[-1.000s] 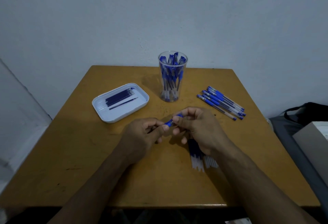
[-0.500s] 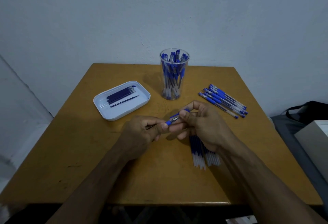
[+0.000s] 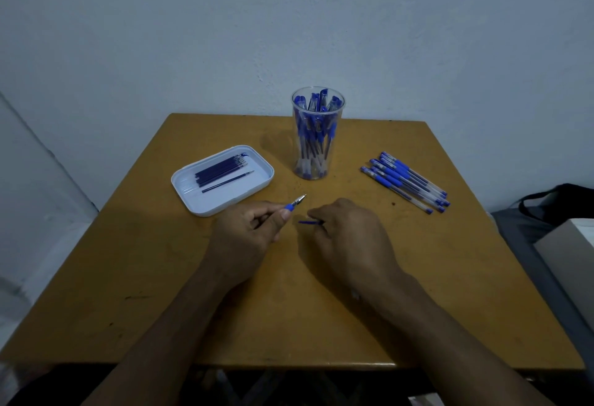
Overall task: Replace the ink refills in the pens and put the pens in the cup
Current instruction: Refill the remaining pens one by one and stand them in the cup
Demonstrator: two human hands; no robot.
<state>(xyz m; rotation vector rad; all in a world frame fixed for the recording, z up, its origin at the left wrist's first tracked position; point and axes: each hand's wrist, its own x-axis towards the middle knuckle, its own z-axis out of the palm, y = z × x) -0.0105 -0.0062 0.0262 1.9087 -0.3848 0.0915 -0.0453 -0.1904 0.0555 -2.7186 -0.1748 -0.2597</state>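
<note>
My left hand grips a blue pen near its front, and the bare metal tip points up and right. A short gap away, my right hand pinches a small blue pen part low over the table. The clear cup stands behind the hands with several blue pens upright in it. To the left, a white tray holds several dark ink refills. Several capped blue pens lie in a row to the right.
The wooden table has its front edge near my forearms. A wall stands right behind the cup. A dark bag and a pale box sit off the table's right side.
My hands were together on one pen. They have pulled apart: the left keeps the pen with its tip bared, and the right has come away to the right with a small blue part.
</note>
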